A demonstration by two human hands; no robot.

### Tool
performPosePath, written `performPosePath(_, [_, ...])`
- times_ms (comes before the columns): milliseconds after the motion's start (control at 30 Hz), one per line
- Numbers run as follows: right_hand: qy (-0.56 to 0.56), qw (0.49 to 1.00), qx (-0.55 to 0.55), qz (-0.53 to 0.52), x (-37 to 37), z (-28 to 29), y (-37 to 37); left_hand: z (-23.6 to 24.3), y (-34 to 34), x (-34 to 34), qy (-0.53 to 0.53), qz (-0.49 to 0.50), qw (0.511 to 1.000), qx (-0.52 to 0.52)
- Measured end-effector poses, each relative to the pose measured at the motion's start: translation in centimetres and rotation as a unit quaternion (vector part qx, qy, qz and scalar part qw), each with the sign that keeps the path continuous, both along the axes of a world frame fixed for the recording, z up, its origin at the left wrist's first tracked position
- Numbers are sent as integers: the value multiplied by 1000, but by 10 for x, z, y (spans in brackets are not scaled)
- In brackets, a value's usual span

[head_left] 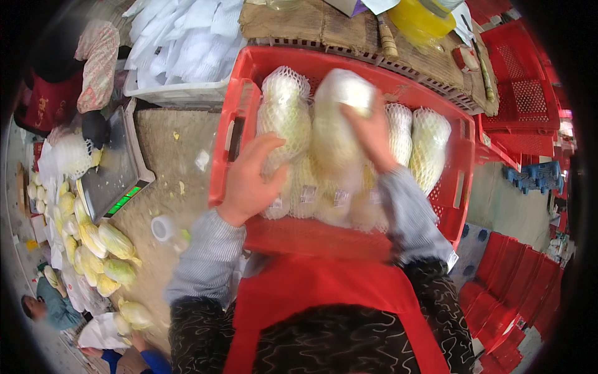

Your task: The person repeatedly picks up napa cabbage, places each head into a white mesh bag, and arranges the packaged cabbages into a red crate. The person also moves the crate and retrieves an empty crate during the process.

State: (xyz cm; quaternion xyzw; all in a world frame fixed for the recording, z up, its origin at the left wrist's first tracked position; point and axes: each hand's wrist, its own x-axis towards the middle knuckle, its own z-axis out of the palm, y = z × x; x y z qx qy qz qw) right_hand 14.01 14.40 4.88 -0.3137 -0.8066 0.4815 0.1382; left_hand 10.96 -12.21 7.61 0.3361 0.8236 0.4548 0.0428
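Note:
A red plastic crate (461, 134) in front of me holds several napa cabbages in white foam nets, some with small labels. My right hand (372, 137) grips one pale, wrapped napa cabbage (339, 118) by its right side; motion blurs it, and it covers part of the row behind. My left hand (249, 181) is open, fingers and thumb apart, over the crate's left side. Its fingertips reach a netted napa cabbage (283, 112) at the far left; whether they press on it I cannot tell. Another netted napa cabbage (431, 146) lies at the right end.
A scale (112, 168) and bare napa cabbages (93, 240) lie to the left. White foam nets (187, 43) fill a bin at the back. A brush (387, 38) rests on a cardboard-covered crate. Red crates (520, 81) stand right. Other people work at left.

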Motion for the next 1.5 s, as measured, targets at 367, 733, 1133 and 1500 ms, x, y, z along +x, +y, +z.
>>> performPosePath(367, [-53, 976, 74, 196, -48, -97, 29, -5, -14, 94, -3, 66, 996, 58])
performPosePath(733, [-53, 878, 446, 165, -58, -105, 40, 8, -177, 164, 64, 382, 921, -34])
performPosePath(1133, [74, 918, 284, 266, -21, 3, -121, -60, -578, 236, -34, 907, 392, -148])
performPosePath(1500, [65, 881, 124, 452, -5, 70, -314, -65, -664, 275, 42, 879, 471, 56])
